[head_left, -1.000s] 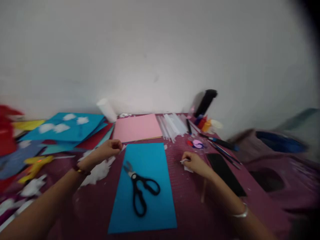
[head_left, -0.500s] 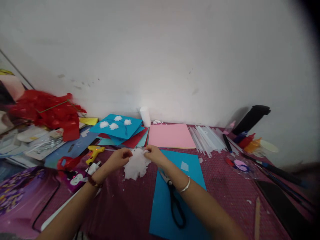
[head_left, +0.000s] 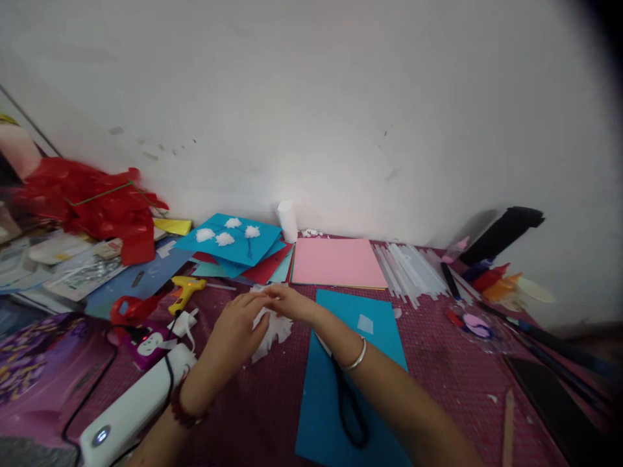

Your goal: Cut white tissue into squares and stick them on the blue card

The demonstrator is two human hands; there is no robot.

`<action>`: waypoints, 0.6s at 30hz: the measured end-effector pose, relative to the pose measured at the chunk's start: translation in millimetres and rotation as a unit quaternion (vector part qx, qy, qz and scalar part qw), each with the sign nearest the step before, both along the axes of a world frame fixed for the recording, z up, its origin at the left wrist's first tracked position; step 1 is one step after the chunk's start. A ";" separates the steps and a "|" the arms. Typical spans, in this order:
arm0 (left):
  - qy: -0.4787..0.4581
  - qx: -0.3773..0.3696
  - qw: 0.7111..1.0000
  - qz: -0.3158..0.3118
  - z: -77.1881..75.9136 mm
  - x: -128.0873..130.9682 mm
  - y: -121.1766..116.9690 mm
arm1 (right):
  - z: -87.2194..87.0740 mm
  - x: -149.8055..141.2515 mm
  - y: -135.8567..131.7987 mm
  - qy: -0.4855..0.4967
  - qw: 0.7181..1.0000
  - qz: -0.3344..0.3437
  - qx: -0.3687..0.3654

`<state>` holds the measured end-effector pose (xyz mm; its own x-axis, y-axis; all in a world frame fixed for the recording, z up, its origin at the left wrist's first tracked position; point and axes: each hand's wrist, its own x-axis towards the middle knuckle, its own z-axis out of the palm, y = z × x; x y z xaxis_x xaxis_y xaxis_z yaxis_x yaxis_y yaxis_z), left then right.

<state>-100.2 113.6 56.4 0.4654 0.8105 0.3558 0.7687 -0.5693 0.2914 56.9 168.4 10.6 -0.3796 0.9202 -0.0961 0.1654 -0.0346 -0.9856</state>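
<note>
My left hand (head_left: 236, 331) and my right hand (head_left: 287, 303) meet over a fluffy white tuft of cotton (head_left: 275, 331) on the maroon mat (head_left: 438, 363); both pinch at its upper edge. Just right of my hands lies a blue paper sheet (head_left: 374, 321) with a small pale diamond scrap on it. Black scissors (head_left: 348, 408) lie on that sheet, partly hidden under my right forearm.
A pink sheet (head_left: 335, 261), clear glue sticks (head_left: 409, 266) and bottles sit at the back. A yellow glue gun (head_left: 185, 290), a white power bank (head_left: 131, 405), red wrapping (head_left: 97, 207) and a blue card with cotton tufts (head_left: 228, 240) lie left. A black phone (head_left: 555, 402) lies right.
The view swung left. My right hand left the scrap on the right and joined my left hand on the cotton; the hands have since closed together over it.
</note>
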 end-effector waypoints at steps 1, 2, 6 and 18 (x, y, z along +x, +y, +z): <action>-0.004 -0.002 1.000 0.008 -1.3 2.5 -0.4 | -3.1 -1.7 0.8 -0.005 1.000 -0.016 0.012; -0.003 -0.002 1.000 0.024 -2.9 3.8 0.7 | -5.4 -3.3 1.3 -0.008 0.999 -0.031 0.024; 0.024 -0.003 0.999 0.047 -10.8 -0.8 12.9 | -5.6 -8.2 -0.1 0.001 0.997 -0.055 0.047; -0.024 0.105 0.994 0.009 -43.4 6.0 3.6 | -14.8 134.4 -63.2 -0.130 0.978 -0.152 0.054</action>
